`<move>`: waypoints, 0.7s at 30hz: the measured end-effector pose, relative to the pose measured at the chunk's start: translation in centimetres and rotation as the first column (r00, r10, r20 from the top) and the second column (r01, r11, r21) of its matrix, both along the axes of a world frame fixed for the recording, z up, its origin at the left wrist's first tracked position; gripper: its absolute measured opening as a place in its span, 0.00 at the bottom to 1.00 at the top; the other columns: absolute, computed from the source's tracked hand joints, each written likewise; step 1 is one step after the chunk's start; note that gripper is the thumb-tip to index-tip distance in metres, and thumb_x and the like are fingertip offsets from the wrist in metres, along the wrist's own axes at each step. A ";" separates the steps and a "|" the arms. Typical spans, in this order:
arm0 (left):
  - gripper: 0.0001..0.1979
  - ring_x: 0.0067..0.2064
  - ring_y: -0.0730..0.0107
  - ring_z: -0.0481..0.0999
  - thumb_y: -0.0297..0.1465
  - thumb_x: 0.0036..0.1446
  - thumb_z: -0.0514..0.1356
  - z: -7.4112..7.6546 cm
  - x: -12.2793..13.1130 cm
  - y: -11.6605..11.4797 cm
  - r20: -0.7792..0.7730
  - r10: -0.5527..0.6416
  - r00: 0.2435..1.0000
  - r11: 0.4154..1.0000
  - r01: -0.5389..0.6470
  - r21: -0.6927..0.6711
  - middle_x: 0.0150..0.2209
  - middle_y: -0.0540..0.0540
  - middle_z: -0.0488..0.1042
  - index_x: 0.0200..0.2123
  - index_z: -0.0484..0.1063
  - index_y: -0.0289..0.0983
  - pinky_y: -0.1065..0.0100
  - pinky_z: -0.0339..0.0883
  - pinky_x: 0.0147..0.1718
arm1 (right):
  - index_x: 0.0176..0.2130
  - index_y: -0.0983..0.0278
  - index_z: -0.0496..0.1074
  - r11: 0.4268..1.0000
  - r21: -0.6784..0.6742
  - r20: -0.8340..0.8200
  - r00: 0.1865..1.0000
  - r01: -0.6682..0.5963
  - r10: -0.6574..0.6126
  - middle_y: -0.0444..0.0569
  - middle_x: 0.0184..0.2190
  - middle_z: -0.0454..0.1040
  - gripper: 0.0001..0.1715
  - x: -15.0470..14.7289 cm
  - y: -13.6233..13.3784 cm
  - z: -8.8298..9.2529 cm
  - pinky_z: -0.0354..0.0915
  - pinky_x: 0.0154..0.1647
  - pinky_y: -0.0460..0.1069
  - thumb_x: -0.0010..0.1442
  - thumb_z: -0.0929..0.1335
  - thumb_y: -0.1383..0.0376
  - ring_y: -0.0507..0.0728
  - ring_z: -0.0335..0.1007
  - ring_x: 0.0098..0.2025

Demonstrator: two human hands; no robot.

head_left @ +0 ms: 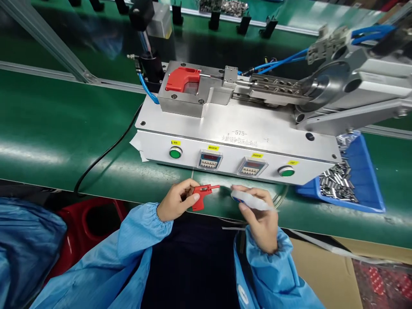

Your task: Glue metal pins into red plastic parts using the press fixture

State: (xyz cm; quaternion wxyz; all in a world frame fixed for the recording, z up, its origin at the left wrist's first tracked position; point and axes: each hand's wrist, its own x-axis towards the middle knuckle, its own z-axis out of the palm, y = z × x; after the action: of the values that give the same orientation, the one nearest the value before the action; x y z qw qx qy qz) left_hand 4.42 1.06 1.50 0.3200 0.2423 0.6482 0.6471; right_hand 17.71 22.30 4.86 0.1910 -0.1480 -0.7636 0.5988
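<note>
Pinched between the thumb and fingers of my left hand (178, 199) is a small red gun-shaped plastic part (202, 198), its thin barrel pointing right. Just right of the barrel tip, apart from it, my right hand (262, 219) grips a whitish, translucent soft-looking object (252, 200) with a bit of blue at its left end. I cannot make out its exact kind. Both hands are over the front edge of the green bench, below the machine's front panel. A second red gun-shaped part (183, 78) lies in the metal fixture (183, 106) on top of the machine.
The white machine (222, 124) has green buttons and small digital displays in front. A metal slide and cylinder (334, 81) occupy its right side. A blue bin (370, 171) of metal pins stands at right. A red stool (77, 231) and a cardboard box (318, 270) are below the bench (106, 124).
</note>
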 end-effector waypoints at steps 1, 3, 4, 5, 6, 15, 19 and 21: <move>0.18 0.27 0.72 0.65 0.47 0.68 0.62 0.0 0.0 0.0 -0.002 0.009 1.000 1.000 -0.009 0.013 0.27 0.52 0.69 0.42 0.74 0.36 0.70 0.61 0.28 | 0.48 0.58 0.69 0.998 -0.064 -0.017 1.000 0.011 -0.012 0.52 0.44 0.80 0.14 0.3 0.0 0.2 0.74 0.47 0.56 0.70 0.71 0.54 0.62 0.79 0.44; 0.16 0.25 0.73 0.64 0.45 0.68 0.62 0.0 -0.1 0.0 -0.004 0.032 0.999 0.999 -0.032 0.038 0.26 0.52 0.69 0.41 0.75 0.36 0.71 0.60 0.26 | 0.46 0.60 0.72 0.994 -0.087 -0.017 0.998 0.062 -0.064 0.47 0.33 0.77 0.17 0.7 0.1 0.4 0.71 0.36 0.51 0.69 0.72 0.50 0.58 0.75 0.33; 0.16 0.25 0.74 0.63 0.45 0.68 0.62 0.0 -0.1 0.0 -0.006 0.043 0.999 0.998 -0.043 0.050 0.25 0.53 0.68 0.41 0.75 0.37 0.72 0.59 0.26 | 0.44 0.61 0.74 0.993 -0.059 0.000 0.995 0.099 -0.099 0.45 0.29 0.75 0.19 0.8 0.2 0.6 0.68 0.31 0.50 0.68 0.72 0.48 0.56 0.71 0.29; 0.15 0.24 0.74 0.63 0.44 0.68 0.63 0.0 -0.1 0.0 -0.009 0.051 0.999 0.997 -0.051 0.060 0.25 0.53 0.68 0.41 0.75 0.37 0.72 0.59 0.25 | 0.42 0.61 0.75 0.992 -0.022 0.029 0.992 0.125 -0.125 0.44 0.26 0.73 0.21 0.9 0.2 0.7 0.65 0.28 0.49 0.67 0.73 0.47 0.55 0.68 0.26; 0.15 0.24 0.74 0.63 0.44 0.68 0.63 0.0 -0.2 0.0 -0.013 0.057 0.998 0.996 -0.056 0.067 0.25 0.53 0.67 0.41 0.74 0.37 0.72 0.59 0.25 | 0.40 0.62 0.76 0.990 0.019 0.061 0.988 0.138 -0.139 0.44 0.25 0.71 0.21 0.9 0.2 0.9 0.62 0.26 0.48 0.66 0.74 0.47 0.54 0.65 0.25; 0.15 0.24 0.73 0.64 0.44 0.68 0.62 0.1 -0.3 0.0 -0.039 0.045 0.998 0.997 -0.043 0.063 0.25 0.53 0.69 0.42 0.74 0.36 0.71 0.60 0.26 | 0.33 0.63 0.78 0.984 0.113 0.114 0.982 0.136 -0.149 0.44 0.23 0.71 0.17 -0.5 -0.5 2.0 0.58 0.22 0.46 0.60 0.77 0.52 0.51 0.60 0.22; 0.16 0.24 0.74 0.63 0.44 0.68 0.62 0.1 -0.4 0.0 -0.035 0.037 0.999 0.998 -0.035 0.057 0.24 0.53 0.67 0.41 0.75 0.36 0.71 0.59 0.25 | 0.31 0.63 0.75 0.974 0.092 0.107 0.971 0.206 -0.215 0.43 0.21 0.67 0.23 -0.7 -0.5 1.4 0.56 0.22 0.46 0.63 0.75 0.48 0.51 0.56 0.21; 0.16 0.25 0.73 0.63 0.44 0.68 0.62 0.1 -0.3 0.0 -0.026 0.040 0.999 0.998 -0.038 0.056 0.25 0.53 0.68 0.42 0.74 0.36 0.71 0.60 0.26 | 0.29 0.63 0.73 0.974 0.114 0.127 0.970 0.195 -0.209 0.42 0.20 0.64 0.23 -0.9 -0.6 1.7 0.57 0.22 0.47 0.63 0.75 0.48 0.51 0.55 0.21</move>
State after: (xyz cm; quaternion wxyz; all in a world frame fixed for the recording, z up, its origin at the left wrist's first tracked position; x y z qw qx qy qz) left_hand 4.09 1.05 1.61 0.2918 0.2470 0.6388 0.6677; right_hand 16.84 21.66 6.54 0.2050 -0.2566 -0.7851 0.5252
